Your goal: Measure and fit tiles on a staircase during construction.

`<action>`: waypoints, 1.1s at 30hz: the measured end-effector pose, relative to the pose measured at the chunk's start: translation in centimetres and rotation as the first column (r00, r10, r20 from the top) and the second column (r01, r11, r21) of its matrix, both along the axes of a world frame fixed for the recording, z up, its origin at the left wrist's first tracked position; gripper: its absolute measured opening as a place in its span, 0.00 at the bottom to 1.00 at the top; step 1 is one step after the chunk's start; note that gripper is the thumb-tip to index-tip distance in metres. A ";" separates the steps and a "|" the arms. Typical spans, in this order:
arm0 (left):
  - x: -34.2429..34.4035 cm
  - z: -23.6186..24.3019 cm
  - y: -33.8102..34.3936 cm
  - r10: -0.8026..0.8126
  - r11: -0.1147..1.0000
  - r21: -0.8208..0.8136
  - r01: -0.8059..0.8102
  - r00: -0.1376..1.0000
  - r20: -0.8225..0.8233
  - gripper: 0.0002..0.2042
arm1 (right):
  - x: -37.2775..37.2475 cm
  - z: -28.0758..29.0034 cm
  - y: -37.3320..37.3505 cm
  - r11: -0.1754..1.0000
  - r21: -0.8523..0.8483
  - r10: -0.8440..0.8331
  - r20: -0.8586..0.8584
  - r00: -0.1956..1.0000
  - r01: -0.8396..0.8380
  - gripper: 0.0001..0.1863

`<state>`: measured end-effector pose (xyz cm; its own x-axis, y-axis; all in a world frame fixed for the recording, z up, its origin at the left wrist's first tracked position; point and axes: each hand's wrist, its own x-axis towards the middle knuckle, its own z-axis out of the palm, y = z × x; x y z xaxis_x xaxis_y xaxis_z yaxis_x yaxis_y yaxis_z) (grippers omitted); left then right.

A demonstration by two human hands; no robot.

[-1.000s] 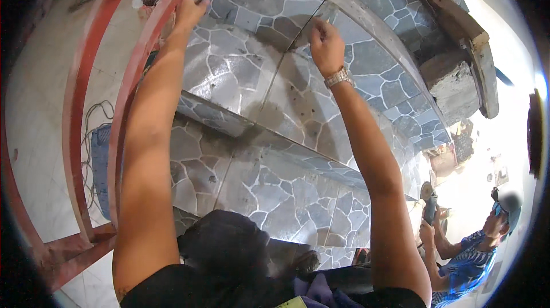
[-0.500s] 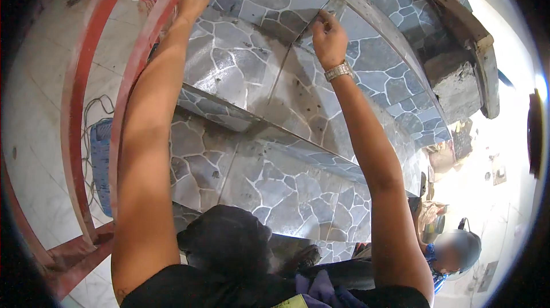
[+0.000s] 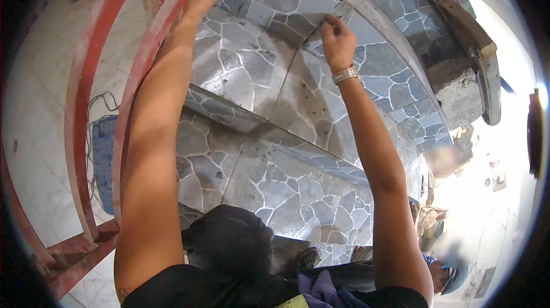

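Note:
Both my arms reach forward over steps faced with grey stone-patterned tiles (image 3: 275, 185). My left hand (image 3: 203, 1) is at the far left end of the upper riser, beside a red metal railing bar (image 3: 150, 50). Its thumb and a finger stand apart, and nothing shows between them. Farther right, my right hand (image 3: 339, 44), with a metal watch (image 3: 345, 75) on the wrist, is at a joint in the riser tiles (image 3: 375, 50). Those fingers are curled together at the tile face; whatever they may hold is too small to make out.
Red railing bars curve along the left, with a blue plastic case (image 3: 104, 162) and a cable beyond them. A rough concrete block (image 3: 458, 99) lies at the right near a worn step edge. Another person (image 3: 450, 271) is at the lower right.
The whole view has shifted slightly, so the steps and hands sit a little farther right. My left thumb and finger look more spread. The other person's head has moved lower.

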<state>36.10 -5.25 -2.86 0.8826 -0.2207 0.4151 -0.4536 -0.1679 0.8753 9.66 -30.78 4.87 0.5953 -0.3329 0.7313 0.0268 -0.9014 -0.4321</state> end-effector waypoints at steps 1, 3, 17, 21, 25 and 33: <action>-0.4 0.4 -0.4 -0.006 1.000 0.022 0.005 0.998 0.057 0.27 | -0.2 0.2 -0.5 0.999 0.052 -0.010 -0.038 0.999 0.012 0.15; 0.1 0.5 0.2 0.007 0.998 0.062 -0.013 0.995 0.096 0.26 | 0.0 0.2 -0.2 0.995 0.097 0.021 -0.010 1.000 -0.020 0.13; -11.7 4.5 2.6 0.069 0.997 0.014 -0.070 0.997 0.029 0.19 | -9.3 2.4 2.6 0.974 0.196 0.068 0.205 0.976 -0.109 0.08; -14.6 4.3 4.8 -0.021 0.993 0.116 0.018 1.000 0.022 0.17 | -14.0 3.9 1.2 0.908 0.311 0.213 0.237 0.948 -0.282 0.07; -20.4 8.4 3.9 -0.265 0.958 0.046 0.282 0.937 -0.229 0.16 | -18.5 4.6 -1.2 0.882 0.433 0.134 0.152 0.979 -0.188 0.08; -13.2 4.3 3.5 -0.145 0.986 0.051 0.160 0.964 -0.221 0.18 | -12.7 3.7 1.4 0.850 0.495 0.151 0.097 0.984 -0.180 0.11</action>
